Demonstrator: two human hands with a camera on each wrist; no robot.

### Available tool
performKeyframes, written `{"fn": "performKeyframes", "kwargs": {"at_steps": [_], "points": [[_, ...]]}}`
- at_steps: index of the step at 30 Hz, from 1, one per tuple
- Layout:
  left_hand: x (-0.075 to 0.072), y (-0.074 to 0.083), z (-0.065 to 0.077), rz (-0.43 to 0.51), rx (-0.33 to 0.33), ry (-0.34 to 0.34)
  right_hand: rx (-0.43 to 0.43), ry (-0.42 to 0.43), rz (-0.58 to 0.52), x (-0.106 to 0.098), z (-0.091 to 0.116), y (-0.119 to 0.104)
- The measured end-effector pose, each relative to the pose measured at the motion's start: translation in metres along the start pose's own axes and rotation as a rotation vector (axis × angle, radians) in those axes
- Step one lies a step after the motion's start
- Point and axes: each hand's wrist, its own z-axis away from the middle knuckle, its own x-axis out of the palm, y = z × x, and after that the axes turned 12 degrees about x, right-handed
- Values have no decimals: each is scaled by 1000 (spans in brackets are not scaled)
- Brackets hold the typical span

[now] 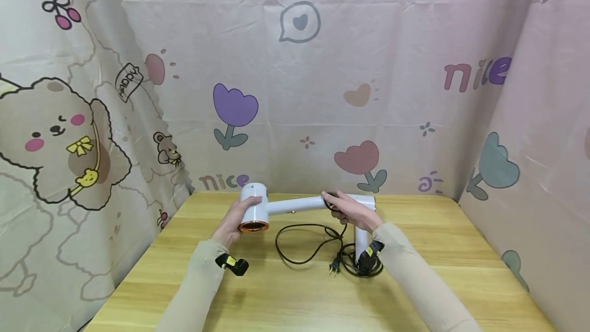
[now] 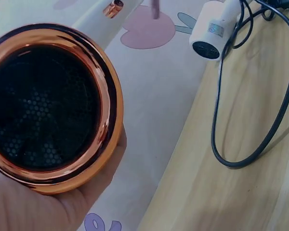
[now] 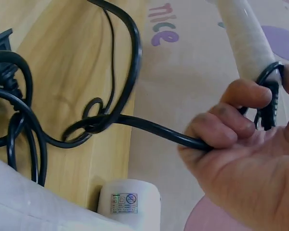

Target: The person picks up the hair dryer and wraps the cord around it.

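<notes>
So the white hair dryer (image 1: 254,209) is being held by its barrel in the left hand (image 1: 232,222), up off the wooden table (image 1: 276,298), and its black cord (image 3: 156,129) is gripped in the right hand (image 1: 352,211), fingers curled, near the handle end. Partway done at best, seemingly: cord's caught in hand, but a big loop's left loose. The second dryer (image 1: 361,242) isn't gripped, and whose plug (image 1: 335,266) is seen can't be told.

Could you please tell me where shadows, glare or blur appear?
Head view: soft-edged shadows on the wooden table; left wrist view: bright reflections on the copper ring; right wrist view: glossy highlights along the black cable, label print too soft to read.
</notes>
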Motion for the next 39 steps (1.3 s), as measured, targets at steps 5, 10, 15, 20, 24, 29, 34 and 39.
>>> {"fn": "performKeyframes", "kwargs": {"at_steps": [5, 10, 15, 20, 24, 29, 34, 39], "points": [[0, -1, 0, 9, 15, -5, 100, -59, -94, -4, 2, -3], [4, -4, -3, 65, 1, -16, 106, -218, -258, -3, 1, -4], [7, -7, -3, 81, -19, -18, 77, -335, -329, -3, 2, -3], [6, -6, -2, 68, -24, -36, 41, -342, -264, -6, 5, -2], [0, -1, 0, 22, -10, -72, 21, -244, -138, -10, 7, -5], [-9, 6, 2, -72, 42, -133, -34, -122, 109, -11, 9, -7], [-12, 7, 4, -140, 70, -140, -226, -20, 412, -5, 9, -3], [-11, 6, 6, -177, 64, -75, -441, 185, 676, 7, 9, -2]]}}
